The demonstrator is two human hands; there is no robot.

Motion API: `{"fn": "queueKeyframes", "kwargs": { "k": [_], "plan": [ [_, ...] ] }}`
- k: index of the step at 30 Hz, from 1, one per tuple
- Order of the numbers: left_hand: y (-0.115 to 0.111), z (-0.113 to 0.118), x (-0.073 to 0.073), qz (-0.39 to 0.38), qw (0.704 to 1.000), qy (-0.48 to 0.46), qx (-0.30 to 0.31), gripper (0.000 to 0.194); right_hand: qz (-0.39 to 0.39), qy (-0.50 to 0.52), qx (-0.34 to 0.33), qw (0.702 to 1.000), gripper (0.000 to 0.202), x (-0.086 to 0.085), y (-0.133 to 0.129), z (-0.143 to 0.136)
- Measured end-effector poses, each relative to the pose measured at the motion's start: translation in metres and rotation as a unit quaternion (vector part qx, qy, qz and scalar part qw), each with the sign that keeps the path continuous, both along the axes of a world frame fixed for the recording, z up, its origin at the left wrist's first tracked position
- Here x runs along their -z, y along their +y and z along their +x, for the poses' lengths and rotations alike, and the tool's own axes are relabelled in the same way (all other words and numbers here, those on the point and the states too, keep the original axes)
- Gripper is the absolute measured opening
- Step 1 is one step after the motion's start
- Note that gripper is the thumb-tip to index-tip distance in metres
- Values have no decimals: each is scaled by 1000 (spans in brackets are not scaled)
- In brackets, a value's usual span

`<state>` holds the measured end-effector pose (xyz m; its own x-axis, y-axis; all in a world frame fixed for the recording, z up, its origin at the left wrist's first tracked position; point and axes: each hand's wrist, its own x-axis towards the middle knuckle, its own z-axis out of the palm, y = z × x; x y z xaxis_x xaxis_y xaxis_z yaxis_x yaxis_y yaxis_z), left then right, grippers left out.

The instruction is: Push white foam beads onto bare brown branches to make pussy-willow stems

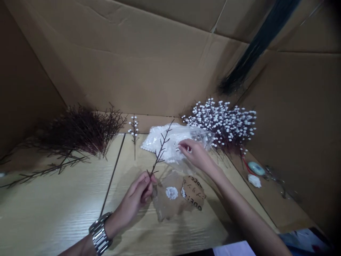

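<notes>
1. Your left hand (140,189) was closed around the lower end of a bare brown twig (161,151), which rose at a slant in front of a clear plastic bag (195,133).
2. Your right hand (196,155) was at that bag, thumb and fingers curled together over the white beads (170,151); you could not tell whether they had pinched one.
3. Just below the bag, near your left hand, lay a cardboard scrap (161,209) with a white blob (172,193) on it; a lettered scrap (195,197) was beside the blob.
4. Left of the bag, a single white-berried stem (134,131) lay on the table (53,209).
5. You had a heap of bare twigs (82,131) farther left and a cluster of white-berried stems (221,122) behind the bag, to its right.
</notes>
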<state>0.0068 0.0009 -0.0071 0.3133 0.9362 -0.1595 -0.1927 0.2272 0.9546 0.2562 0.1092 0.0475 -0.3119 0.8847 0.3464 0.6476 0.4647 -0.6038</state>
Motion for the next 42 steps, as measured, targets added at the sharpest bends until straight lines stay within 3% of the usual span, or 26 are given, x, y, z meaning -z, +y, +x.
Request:
{"fn": "queueKeyframes", "kwargs": {
  "k": [2,5,9,15,19,25,42],
  "plan": [
    [1,0,-1,-21,1000,-6,-4,28,-23,38,-11,999,13,5,-27,-5],
    [2,0,0,-48,998,-25,-18,27,-111,194,-20,974,11,18,-61,-21],
    [1,2,3,-31,998,-40,-38,30,-223,292,-13,930,11,28,-79,-50],
    [2,3,0,-56,996,-23,-69,33,-240,347,0,907,10,27,-82,-73],
    [5,3,-4,-109,990,-64,-69,33,-266,366,3,892,12,26,-87,-83],
    [5,3,-4,-110,986,-85,-87,29,-290,400,7,869,12,23,-87,-97],
    [4,4,-1,-76,994,-38,-64,29,-261,372,55,889,7,25,-86,-96]
  ]
}}
